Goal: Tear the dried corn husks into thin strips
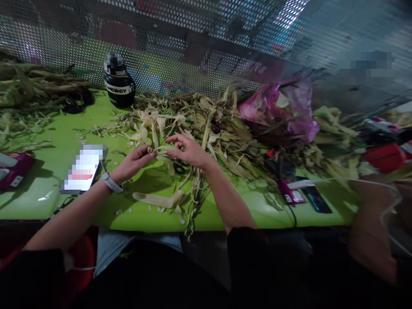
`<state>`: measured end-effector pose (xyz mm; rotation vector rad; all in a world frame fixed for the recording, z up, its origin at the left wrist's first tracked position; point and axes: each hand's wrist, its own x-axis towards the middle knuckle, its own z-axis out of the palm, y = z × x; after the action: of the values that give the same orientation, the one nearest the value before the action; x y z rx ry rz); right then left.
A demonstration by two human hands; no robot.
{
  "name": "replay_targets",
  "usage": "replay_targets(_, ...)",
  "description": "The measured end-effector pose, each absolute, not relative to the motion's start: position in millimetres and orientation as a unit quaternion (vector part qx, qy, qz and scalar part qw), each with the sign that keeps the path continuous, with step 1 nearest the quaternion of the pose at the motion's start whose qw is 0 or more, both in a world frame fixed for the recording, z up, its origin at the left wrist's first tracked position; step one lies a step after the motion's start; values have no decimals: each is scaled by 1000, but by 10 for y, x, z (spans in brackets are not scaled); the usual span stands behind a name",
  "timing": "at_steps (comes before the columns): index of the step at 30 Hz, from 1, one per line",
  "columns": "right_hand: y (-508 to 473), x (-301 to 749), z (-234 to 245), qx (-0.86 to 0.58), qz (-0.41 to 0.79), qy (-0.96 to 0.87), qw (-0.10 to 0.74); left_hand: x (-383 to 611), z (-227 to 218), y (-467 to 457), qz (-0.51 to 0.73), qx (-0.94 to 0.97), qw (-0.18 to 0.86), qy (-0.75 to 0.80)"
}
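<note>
My left hand (pixel 139 157) is closed, thumb and fingertips pinching one end of a pale green corn husk strip (pixel 161 150). Over the strip's other end is my right hand (pixel 188 150), its thumb on the husk and its index finger stretched out above. Part of that grip is hidden. Just below the right hand, black-handled scissors (pixel 179 166) lie partly under the husks. A loose pale husk piece (pixel 157 199) rests on the green table (pixel 128 219) nearer to me. Beyond both hands spreads a heap of dried corn husks (pixel 222 128).
A black bottle (pixel 119 83) stands at the back. A lit phone (pixel 84 168) lies beside my left forearm. On the right are a pink plastic bag (pixel 289 111), a dark phone (pixel 317 197) and another person's arm (pixel 373 231). A perforated metal screen (pixel 154 56) bounds the far side.
</note>
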<state>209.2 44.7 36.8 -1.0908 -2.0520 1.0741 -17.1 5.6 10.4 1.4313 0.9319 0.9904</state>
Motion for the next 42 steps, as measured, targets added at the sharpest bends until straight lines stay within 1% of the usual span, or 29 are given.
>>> replay_targets(2, 475, 2219, 455, -381, 465, -746, 288, -188, 66, 82, 430, 543, 596, 407)
replay_targets(5, 466, 2306, 540, -338, 551, -685, 337, -202, 25, 117, 446, 428, 667, 416)
replay_targets(8, 441, 2250, 528, -297, 601, -637, 382, -191, 30, 127, 444, 357, 716, 404)
replay_targets(11, 424, 2113, 443, -305, 609, -594, 428, -163, 36, 119, 440, 352, 718, 408)
replay_targets(15, 401, 1996, 369, -311, 619, -552, 464, -143, -4, 119, 438, 369, 706, 417)
replay_targets(20, 416, 2040, 399, -353, 587, -540, 490, -154, -41, 124, 444, 401, 679, 425)
replay_targets(26, 529, 2078, 341, -436, 451, -573, 527, -143, -13, 89, 470, 493, 597, 423)
replay_targets(30, 590, 2068, 262, -446, 448, -565, 530, -133, -24, 81, 474, 514, 576, 423)
replay_targets(33, 617, 2073, 223, -437, 435, -565, 548, -126, -36, 76, 465, 531, 565, 428)
replay_targets(38, 623, 2099, 215, -449, 317, -642, 534, -119, -39, 64, 460, 554, 544, 430)
replay_targets(40, 619, 2088, 215, -430, 324, -637, 551, -118, -50, 69, 461, 564, 531, 434)
replay_targets(42, 614, 2056, 206, -389, 386, -598, 584, -115, -67, 76, 460, 566, 526, 438)
